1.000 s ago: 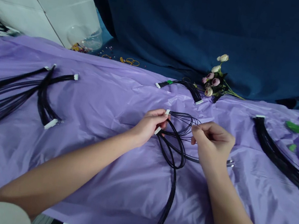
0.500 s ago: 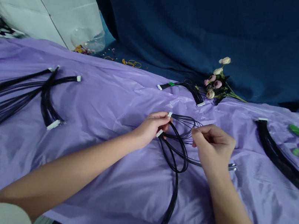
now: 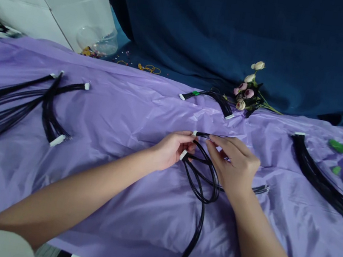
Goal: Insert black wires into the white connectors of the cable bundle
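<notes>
Left hand (image 3: 172, 149), fingers nearly closed, pinched the upper white connector (image 3: 194, 133) over the purple-covered table (image 3: 128, 117); right hand (image 3: 235, 164), thumb and forefinger almost meeting, held its thin black wires (image 3: 202, 135), which ran sideways between both hands; the connector sat nearer the left.

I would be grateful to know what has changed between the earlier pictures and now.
The right hand has moved left along the thin black wires, closer to the upper white connector. Those wires, fanned out before, now show as a narrow bunch. Whether that hand let go on the way isn't clear. The left hand stays by the connector; the flowers lie as they were.
</notes>
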`<control>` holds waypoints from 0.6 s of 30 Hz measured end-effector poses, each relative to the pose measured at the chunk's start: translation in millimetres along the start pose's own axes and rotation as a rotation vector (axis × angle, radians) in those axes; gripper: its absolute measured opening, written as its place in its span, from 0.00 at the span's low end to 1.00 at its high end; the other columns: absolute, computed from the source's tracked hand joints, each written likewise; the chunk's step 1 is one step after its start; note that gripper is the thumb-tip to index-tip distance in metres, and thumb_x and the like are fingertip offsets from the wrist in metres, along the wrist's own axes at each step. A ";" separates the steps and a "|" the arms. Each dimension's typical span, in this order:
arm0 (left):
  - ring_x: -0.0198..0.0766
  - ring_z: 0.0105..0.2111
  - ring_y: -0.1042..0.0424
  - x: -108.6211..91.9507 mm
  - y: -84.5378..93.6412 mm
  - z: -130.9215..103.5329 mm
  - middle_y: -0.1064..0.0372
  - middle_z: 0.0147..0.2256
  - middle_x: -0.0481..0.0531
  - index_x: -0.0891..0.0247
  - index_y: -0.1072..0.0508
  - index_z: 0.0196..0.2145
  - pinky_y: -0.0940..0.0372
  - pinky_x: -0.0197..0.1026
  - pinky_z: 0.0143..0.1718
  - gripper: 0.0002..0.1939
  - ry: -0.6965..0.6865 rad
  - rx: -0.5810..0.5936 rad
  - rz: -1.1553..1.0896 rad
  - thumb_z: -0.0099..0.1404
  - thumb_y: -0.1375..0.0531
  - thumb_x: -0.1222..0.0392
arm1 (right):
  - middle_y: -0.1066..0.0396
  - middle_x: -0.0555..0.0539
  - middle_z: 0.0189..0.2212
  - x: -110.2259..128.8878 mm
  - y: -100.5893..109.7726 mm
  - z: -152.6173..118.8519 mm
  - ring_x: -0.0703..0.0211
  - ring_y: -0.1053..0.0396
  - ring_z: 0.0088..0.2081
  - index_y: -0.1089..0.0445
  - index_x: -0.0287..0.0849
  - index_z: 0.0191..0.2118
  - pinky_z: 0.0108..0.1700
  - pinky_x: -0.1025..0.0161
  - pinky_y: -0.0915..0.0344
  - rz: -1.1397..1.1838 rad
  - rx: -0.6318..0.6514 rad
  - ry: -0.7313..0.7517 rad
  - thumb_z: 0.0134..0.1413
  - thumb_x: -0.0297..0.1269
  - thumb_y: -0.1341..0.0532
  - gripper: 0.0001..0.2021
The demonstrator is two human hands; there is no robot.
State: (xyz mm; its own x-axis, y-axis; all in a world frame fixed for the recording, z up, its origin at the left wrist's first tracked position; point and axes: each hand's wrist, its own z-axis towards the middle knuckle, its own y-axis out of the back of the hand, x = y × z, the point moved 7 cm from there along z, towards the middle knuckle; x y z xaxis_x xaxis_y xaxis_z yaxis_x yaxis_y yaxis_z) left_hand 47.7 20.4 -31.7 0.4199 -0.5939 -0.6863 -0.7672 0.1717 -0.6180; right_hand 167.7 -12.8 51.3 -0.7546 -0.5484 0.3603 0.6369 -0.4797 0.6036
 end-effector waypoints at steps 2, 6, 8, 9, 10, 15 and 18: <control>0.30 0.21 0.40 1.7 -0.8 0.3 0.45 0.22 0.46 0.66 0.33 0.30 0.40 0.33 0.20 0.03 0.011 0.007 0.004 0.60 0.46 0.66 | 0.25 0.46 0.32 -0.9 -3.0 -0.7 0.63 0.28 0.30 0.25 0.42 0.38 0.32 0.68 0.33 -0.045 0.021 0.016 0.56 0.35 0.39 0.06; 0.30 0.21 0.40 3.7 -2.1 0.2 0.45 0.22 0.46 0.66 0.33 0.30 0.39 0.34 0.20 0.02 0.024 0.008 0.020 0.60 0.46 0.66 | 0.25 0.48 0.32 -4.4 -10.6 -1.0 0.64 0.29 0.30 0.26 0.42 0.37 0.32 0.69 0.37 -0.134 0.110 -0.012 0.58 0.37 0.40 0.07; 0.30 0.21 0.41 4.9 -1.9 0.2 0.46 0.22 0.46 0.66 0.34 0.30 0.39 0.34 0.20 0.02 0.036 0.004 0.018 0.60 0.46 0.66 | 0.25 0.49 0.33 -6.1 -14.1 -1.0 0.65 0.29 0.29 0.26 0.42 0.38 0.30 0.68 0.38 -0.181 0.166 -0.039 0.59 0.38 0.41 0.08; 0.30 0.22 0.41 5.6 -1.7 0.3 0.46 0.22 0.46 0.66 0.34 0.30 0.39 0.34 0.20 0.03 0.043 0.003 0.016 0.60 0.46 0.66 | 0.25 0.49 0.33 -6.5 -15.5 -1.0 0.65 0.29 0.29 0.27 0.42 0.38 0.30 0.68 0.39 -0.203 0.192 -0.047 0.59 0.39 0.41 0.08; 0.30 0.22 0.41 6.1 -1.4 0.4 0.46 0.22 0.46 0.66 0.34 0.30 0.39 0.34 0.20 0.03 0.048 0.002 0.013 0.60 0.46 0.66 | 0.25 0.49 0.34 -6.7 -16.5 -1.0 0.65 0.29 0.29 0.27 0.43 0.38 0.29 0.68 0.40 -0.225 0.213 -0.050 0.59 0.39 0.41 0.08; 0.30 0.22 0.41 6.9 -1.7 0.7 0.45 0.22 0.46 0.66 0.33 0.31 0.39 0.34 0.20 0.03 0.049 0.011 0.005 0.60 0.46 0.65 | 0.25 0.49 0.34 -3.1 -15.7 -0.9 0.64 0.28 0.32 0.28 0.43 0.38 0.29 0.69 0.42 -0.252 0.220 -0.015 0.61 0.39 0.43 0.08; 0.30 0.22 0.40 5.4 -2.3 0.8 0.45 0.22 0.47 0.66 0.33 0.30 0.39 0.34 0.20 0.03 0.026 0.008 0.026 0.60 0.46 0.65 | 0.25 0.49 0.33 -0.3 -16.6 -1.2 0.64 0.28 0.32 0.28 0.43 0.38 0.29 0.68 0.42 -0.236 0.218 0.005 0.61 0.39 0.44 0.08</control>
State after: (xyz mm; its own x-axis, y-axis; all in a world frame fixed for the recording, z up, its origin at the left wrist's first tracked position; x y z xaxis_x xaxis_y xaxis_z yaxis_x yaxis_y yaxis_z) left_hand 52.1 17.5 -34.3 0.3872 -0.6092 -0.6920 -0.7738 0.1934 -0.6032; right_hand 157.5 -5.5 40.3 -0.8761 -0.4434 0.1894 0.3955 -0.4363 0.8082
